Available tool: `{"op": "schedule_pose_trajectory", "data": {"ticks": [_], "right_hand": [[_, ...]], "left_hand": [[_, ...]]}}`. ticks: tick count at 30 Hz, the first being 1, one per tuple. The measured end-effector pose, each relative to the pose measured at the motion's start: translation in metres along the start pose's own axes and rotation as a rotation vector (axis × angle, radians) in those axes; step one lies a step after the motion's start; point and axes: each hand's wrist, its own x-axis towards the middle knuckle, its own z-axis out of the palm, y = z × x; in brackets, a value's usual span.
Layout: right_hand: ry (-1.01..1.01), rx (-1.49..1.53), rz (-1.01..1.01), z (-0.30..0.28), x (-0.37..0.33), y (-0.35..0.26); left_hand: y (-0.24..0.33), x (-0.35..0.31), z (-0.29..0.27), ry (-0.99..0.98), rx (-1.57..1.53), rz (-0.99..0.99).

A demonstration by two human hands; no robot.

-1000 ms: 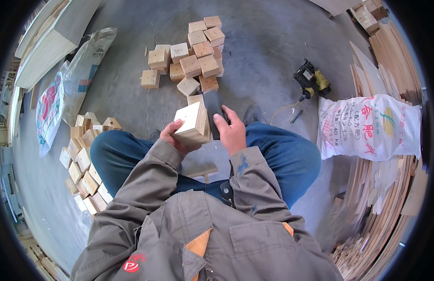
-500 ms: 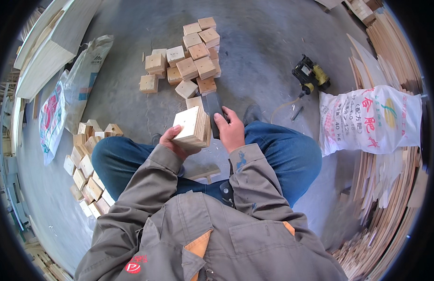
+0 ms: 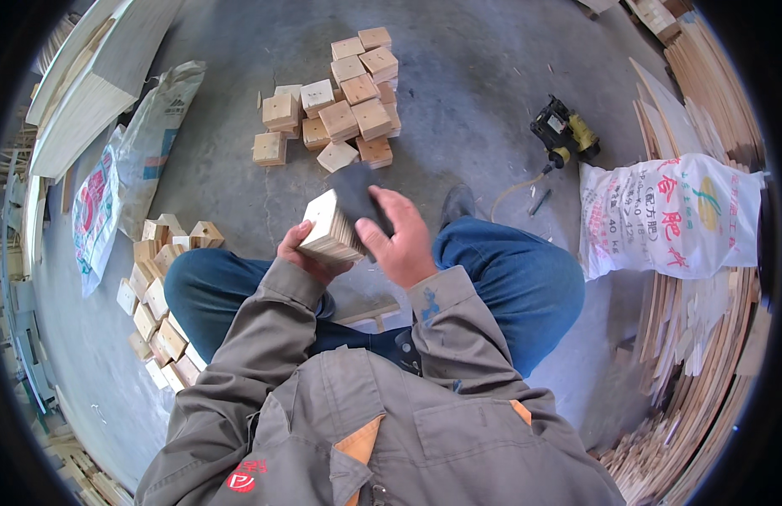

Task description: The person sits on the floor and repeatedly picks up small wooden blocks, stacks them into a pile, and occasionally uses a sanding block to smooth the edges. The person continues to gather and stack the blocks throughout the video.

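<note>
Between my knees, my left hand (image 3: 308, 255) grips a square plywood block (image 3: 325, 226), its layered edges facing right. My right hand (image 3: 399, 240) is closed round a dark grey sanding block (image 3: 352, 192). The sanding block is tilted against the upper right edge of the plywood block and covers part of its top face. Just beyond my hands, a stack of similar plywood blocks (image 3: 354, 118) stands on the floor. More such blocks (image 3: 165, 308) are piled beside my left knee.
A black and yellow power tool (image 3: 564, 133) with a hose lies on the floor ahead to the right. Beside my right knee, a white printed sack (image 3: 673, 215) rests on stacked wood strips (image 3: 703, 354). Plastic sacks (image 3: 155, 143) and large boards (image 3: 100, 93) stand at the left.
My right hand has moved left with the sanding block, which went from upright beside the plywood block to tilted over its edge. My left hand has turned the plywood block slightly.
</note>
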Motion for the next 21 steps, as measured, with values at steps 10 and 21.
{"op": "schedule_pose_trajectory", "data": {"ticks": [10, 21], "right_hand": [[0.197, 0.194, 0.284, -0.012, -0.003, 0.026], [0.035, -0.097, -0.002, -0.002, -0.002, 0.008]], "left_hand": [[0.001, 0.000, 0.011, -0.030, 0.048, 0.056], [0.003, 0.001, -0.004, -0.013, -0.044, 0.043]]}}
